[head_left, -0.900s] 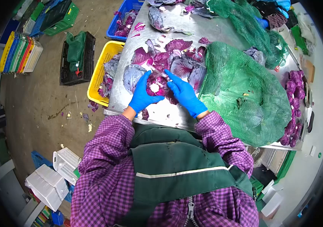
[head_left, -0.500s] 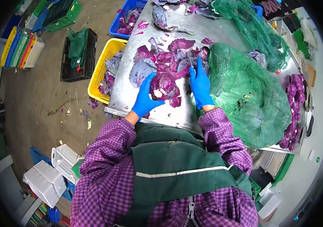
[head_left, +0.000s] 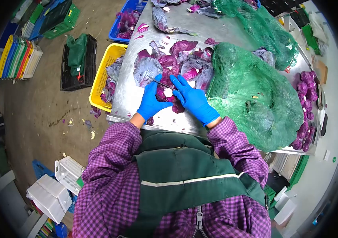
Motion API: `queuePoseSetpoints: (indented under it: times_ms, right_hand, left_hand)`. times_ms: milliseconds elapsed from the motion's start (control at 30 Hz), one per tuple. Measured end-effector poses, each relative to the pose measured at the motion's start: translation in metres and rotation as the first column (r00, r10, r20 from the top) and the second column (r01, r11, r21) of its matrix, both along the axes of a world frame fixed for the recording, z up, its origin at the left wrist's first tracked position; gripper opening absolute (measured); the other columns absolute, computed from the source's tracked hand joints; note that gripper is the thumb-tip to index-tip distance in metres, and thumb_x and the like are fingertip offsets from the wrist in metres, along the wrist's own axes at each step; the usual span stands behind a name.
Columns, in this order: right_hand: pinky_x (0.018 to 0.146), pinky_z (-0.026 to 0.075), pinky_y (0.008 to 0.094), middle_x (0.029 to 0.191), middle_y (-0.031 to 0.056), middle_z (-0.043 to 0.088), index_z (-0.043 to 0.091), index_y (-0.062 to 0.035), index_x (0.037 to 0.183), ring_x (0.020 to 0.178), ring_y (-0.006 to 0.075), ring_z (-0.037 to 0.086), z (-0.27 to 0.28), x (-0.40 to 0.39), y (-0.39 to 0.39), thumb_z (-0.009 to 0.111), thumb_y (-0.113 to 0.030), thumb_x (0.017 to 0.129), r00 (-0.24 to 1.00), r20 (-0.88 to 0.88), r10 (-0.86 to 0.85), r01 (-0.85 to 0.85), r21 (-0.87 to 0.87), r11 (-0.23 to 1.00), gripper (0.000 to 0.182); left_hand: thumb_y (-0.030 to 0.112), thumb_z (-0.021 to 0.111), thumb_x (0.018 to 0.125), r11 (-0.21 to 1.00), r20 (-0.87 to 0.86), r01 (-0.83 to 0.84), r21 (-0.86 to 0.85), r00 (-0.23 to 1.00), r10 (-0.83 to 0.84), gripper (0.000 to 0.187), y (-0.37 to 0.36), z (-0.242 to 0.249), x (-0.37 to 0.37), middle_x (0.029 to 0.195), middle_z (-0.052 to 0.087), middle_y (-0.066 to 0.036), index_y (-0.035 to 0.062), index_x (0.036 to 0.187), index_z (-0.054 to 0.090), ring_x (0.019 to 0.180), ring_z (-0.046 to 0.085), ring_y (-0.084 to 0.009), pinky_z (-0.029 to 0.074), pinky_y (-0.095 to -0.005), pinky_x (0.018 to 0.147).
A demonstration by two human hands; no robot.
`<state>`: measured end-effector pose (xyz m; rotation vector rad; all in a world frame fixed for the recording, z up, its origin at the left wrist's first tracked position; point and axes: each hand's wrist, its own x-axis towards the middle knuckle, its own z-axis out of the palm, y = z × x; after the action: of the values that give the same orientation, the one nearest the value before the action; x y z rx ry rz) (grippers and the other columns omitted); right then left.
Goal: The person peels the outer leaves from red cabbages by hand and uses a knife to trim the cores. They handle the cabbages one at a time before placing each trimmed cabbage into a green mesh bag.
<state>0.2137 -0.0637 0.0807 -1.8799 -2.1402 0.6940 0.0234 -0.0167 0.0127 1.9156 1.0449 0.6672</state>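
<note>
A red cabbage [head_left: 161, 93] with a pale cut spot sits near the front edge of the metal table, partly covered by my hands. My left hand [head_left: 152, 101], in a blue glove, grips its left side. In my gloved right hand [head_left: 195, 102] is a knife [head_left: 160, 82], whose thin blade points left across the top of the cabbage. Its handle is hidden by my fingers. Loose cabbage leaves [head_left: 148, 70] lie just beyond, and a big purple-grey leaf [head_left: 194, 70] rests beyond my right hand.
Right of my hands a green mesh sack [head_left: 256, 101] covers much of the metal table [head_left: 131, 89]. Purple cabbages [head_left: 305, 95] line its right edge. At the left edge stand a yellow crate [head_left: 96, 85] and a blue crate [head_left: 115, 29], both holding leaves. A black crate [head_left: 91, 59] is on the floor.
My right hand has swung left and down with the knife, from beside the leaves to over the cabbage. The large leaf on the right has opened out. My left hand stays on the cabbage.
</note>
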Motion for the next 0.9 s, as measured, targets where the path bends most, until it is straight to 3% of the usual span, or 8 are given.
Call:
queuePoseSetpoints:
  times_ms: [100, 167, 267, 433, 600, 800, 867, 900]
  right_hand:
    - [0.065, 0.054, 0.0435, 0.136, 0.0161, 0.045, 0.029, -0.0223, 0.143, 0.084, 0.0334, 0.066, 0.001, 0.001, 0.001, 0.047, -0.035, 0.093, 0.999, 0.046, -0.003, 0.006, -0.057, 0.998, 0.054]
    - [0.071, 0.053, 0.0408, 0.128, 0.0137, 0.053, 0.041, -0.0207, 0.137, 0.091, 0.0309, 0.065, -0.013, 0.013, -0.001, 0.049, -0.035, 0.093, 0.98, -0.199, 0.006, 0.027, 0.164, 0.986, 0.047]
    - [0.077, 0.052, 0.0383, 0.122, 0.0132, 0.058, 0.049, -0.02, 0.132, 0.098, 0.0293, 0.063, -0.002, 0.014, 0.0, 0.051, -0.034, 0.092, 0.976, -0.209, -0.07, 0.086, 0.067, 0.994, 0.042]
    - [0.072, 0.051, 0.0391, 0.102, 0.0146, 0.065, 0.059, -0.0186, 0.12, 0.087, 0.0328, 0.064, -0.004, 0.012, 0.008, 0.059, -0.034, 0.087, 0.966, -0.192, -0.173, 0.185, 0.048, 0.982, 0.036]
    - [0.065, 0.048, 0.0447, 0.081, 0.0197, 0.064, 0.062, -0.0054, 0.094, 0.074, 0.0367, 0.063, -0.04, 0.044, 0.033, 0.061, -0.03, 0.081, 0.711, -0.339, -0.616, 0.645, -0.035, 0.763, 0.028]
    - [0.062, 0.049, 0.0397, 0.072, 0.0158, 0.064, 0.06, 0.0008, 0.083, 0.066, 0.0319, 0.062, -0.056, 0.047, 0.024, 0.066, -0.032, 0.082, 0.689, -0.382, -0.616, 0.653, -0.041, 0.756, 0.033]
    - [0.06, 0.048, 0.0356, 0.067, 0.0086, 0.062, 0.06, -0.0014, 0.08, 0.062, 0.0232, 0.062, -0.047, 0.04, 0.024, 0.068, -0.036, 0.081, 0.426, -0.505, -0.751, 0.456, -0.597, 0.66, 0.036]
    - [0.058, 0.047, 0.0322, 0.064, 0.0036, 0.059, 0.06, -0.0045, 0.08, 0.06, 0.0167, 0.059, -0.041, 0.028, 0.021, 0.07, -0.041, 0.08, 0.45, -0.523, -0.724, 0.407, -0.602, 0.687, 0.038]
  left_hand:
    - [0.027, 0.087, 0.055, 0.998, 0.044, 0.045, -0.043, 0.998, -0.043, 0.107, 0.001, 0.003, -0.003, 0.136, 0.043, -0.018, 0.0031, 0.142, 0.029, 0.122, 0.046, -0.03, 0.036, -0.0387, 0.103]
    - [0.026, 0.087, 0.055, 0.998, 0.073, 0.062, -0.031, 0.996, -0.059, 0.107, 0.001, 0.001, -0.005, 0.137, 0.042, -0.018, 0.003, 0.142, 0.029, 0.124, 0.044, -0.0292, 0.035, -0.0382, 0.105]
    - [0.025, 0.086, 0.056, 0.993, 0.179, 0.068, -0.094, 0.983, -0.05, 0.105, -0.003, -0.005, -0.002, 0.138, 0.04, -0.018, 0.0038, 0.142, 0.029, 0.128, 0.041, -0.03, 0.033, -0.0379, 0.107]
    - [0.022, 0.085, 0.058, 0.992, 0.257, 0.052, -0.118, 0.966, -0.02, 0.099, -0.007, 0.0, -0.003, 0.14, 0.039, -0.017, 0.0046, 0.14, 0.033, 0.13, 0.038, -0.0295, 0.031, -0.0373, 0.108]
    - [0.01, 0.082, 0.062, 0.977, 0.251, 0.186, -0.1, 0.955, -0.156, 0.095, -0.008, -0.003, -0.019, 0.142, 0.038, -0.015, 0.002, 0.141, 0.03, 0.132, 0.036, -0.024, 0.03, -0.0361, 0.109]
    - [0.003, 0.08, 0.062, 0.951, 0.311, 0.213, -0.226, 0.941, -0.137, 0.103, -0.01, -0.011, -0.036, 0.147, 0.028, -0.013, 0.0056, 0.145, 0.019, 0.134, 0.033, -0.0255, 0.028, -0.0383, 0.111]
    - [0.004, 0.08, 0.063, 0.912, 0.353, 0.221, -0.346, 0.931, -0.092, 0.107, -0.012, 0.009, -0.039, 0.149, 0.025, -0.013, 0.0077, 0.147, 0.014, 0.134, 0.032, -0.0261, 0.027, -0.0387, 0.111]
    - [0.008, 0.082, 0.064, 0.893, 0.362, 0.228, -0.387, 0.929, -0.081, 0.11, -0.014, 0.01, -0.042, 0.148, 0.024, -0.014, 0.0091, 0.147, 0.01, 0.131, 0.036, -0.0258, 0.031, -0.0389, 0.109]
